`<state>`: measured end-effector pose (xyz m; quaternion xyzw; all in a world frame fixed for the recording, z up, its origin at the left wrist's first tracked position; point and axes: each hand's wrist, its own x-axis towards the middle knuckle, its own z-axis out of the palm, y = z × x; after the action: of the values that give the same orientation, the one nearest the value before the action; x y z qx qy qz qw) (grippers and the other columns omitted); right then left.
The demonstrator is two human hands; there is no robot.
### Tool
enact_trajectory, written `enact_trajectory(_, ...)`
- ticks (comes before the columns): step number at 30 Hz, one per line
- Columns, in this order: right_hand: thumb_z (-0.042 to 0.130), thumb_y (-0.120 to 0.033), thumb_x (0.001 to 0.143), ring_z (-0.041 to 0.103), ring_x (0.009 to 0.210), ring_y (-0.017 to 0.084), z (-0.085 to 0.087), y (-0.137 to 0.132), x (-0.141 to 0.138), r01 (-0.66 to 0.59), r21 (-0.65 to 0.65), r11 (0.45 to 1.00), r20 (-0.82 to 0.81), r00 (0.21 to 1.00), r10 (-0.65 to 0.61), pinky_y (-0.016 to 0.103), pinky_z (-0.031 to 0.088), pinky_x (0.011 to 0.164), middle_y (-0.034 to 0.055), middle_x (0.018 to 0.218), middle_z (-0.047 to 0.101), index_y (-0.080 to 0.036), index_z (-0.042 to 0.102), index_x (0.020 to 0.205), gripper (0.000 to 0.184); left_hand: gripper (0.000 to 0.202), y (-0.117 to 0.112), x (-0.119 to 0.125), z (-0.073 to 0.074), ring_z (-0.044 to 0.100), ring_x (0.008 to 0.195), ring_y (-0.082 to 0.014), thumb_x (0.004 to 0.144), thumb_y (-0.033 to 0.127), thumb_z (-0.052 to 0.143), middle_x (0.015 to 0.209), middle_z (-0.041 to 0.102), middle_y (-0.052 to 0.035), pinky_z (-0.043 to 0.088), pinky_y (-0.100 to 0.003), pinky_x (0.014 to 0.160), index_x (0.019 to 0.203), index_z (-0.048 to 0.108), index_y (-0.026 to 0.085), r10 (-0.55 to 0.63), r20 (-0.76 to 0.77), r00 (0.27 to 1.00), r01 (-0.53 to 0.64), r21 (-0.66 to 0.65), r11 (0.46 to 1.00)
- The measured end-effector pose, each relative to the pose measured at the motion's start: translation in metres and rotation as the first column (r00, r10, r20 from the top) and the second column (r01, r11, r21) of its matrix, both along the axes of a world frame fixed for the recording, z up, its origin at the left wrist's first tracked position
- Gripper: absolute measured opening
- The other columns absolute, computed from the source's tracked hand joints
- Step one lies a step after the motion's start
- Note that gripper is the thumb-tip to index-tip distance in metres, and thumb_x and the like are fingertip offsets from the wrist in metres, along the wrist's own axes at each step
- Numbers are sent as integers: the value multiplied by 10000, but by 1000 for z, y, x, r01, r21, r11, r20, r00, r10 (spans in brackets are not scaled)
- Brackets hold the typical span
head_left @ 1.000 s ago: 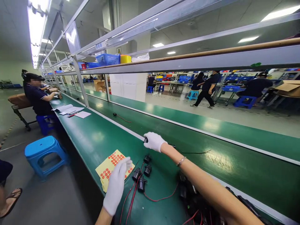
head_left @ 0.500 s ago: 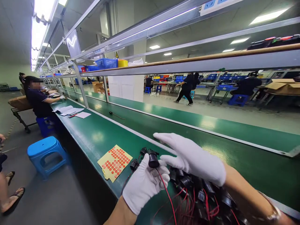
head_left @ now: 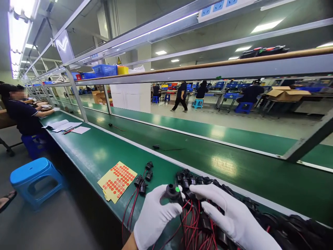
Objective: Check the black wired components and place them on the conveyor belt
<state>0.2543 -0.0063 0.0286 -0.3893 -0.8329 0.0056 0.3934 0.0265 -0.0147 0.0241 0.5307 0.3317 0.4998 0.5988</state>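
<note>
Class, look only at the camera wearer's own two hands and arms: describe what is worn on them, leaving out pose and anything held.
Both hands wear plain white fabric gloves, snug and unmarked, ending at the wrist. The left hand shows a ribbed cuff edge, with a bare forearm below it and no sleeve in view. The right hand is gloved the same way; its wrist and arm lie outside the picture.

Your hands, left [head_left: 154, 217] and right [head_left: 234, 217], wear white gloves. The socket [head_left: 172, 193] you hold is black with a green dot, its wires [head_left: 191, 222] red and black. The bench [head_left: 104, 152] is green; the sticker sheet [head_left: 117, 181] is yellow with red dots; the stool [head_left: 32, 173] is blue.
</note>
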Motion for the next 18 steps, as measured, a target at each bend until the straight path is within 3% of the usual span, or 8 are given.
enact_trajectory(3, 529, -359, 1008, 775, 867, 163, 5, -8, -2, -28, 21, 999, -42, 999, 29, 221, 634, 776, 8, 1001, 801, -319, 724, 1137, 236, 397, -1, 0, -7, 652, 1005, -233, 735, 475, 840, 1036, 744, -48, 471, -317, 936, 1048, 772, 240, 164, -196, 967, -124, 200, 972)
enact_trajectory(7, 552, -427, 999, 771, 843, 178, 5, -16, -6, -42, 20, 999, -144, 989, 44, 228, 633, 749, 23, 972, 795, -322, 715, 1147, 243, 366, -3, 3, -18, 662, 1014, -208, 768, 342, 841, 1071, 735, -18, 487, -291, 928, 1119, 744, 312, 212, -228, 950, -111, 390, 914)
enact_trajectory(13, 655, -290, 940, 750, 831, 178, -1, -23, -7, -91, -96, 991, -164, 984, 74, 249, 623, 746, 5, 958, 774, -343, 690, 1139, 209, 346, -5, 6, -22, 653, 1023, -190, 802, 330, 814, 1079, 717, -4, 480, -270, 926, 1136, 723, 325, 176, -260, 949, -57, 409, 911)
enact_trajectory(18, 650, -276, 925, 750, 840, 188, 0, -27, -6, -26, -49, 998, -132, 991, 20, 262, 624, 725, 13, 980, 766, -334, 646, 1172, 254, 281, -8, 10, -19, 651, 982, -201, 820, 336, 796, 1040, 719, -25, 484, -285, 886, 1087, 729, 283, 205, -332, 921, -60, 398, 915)
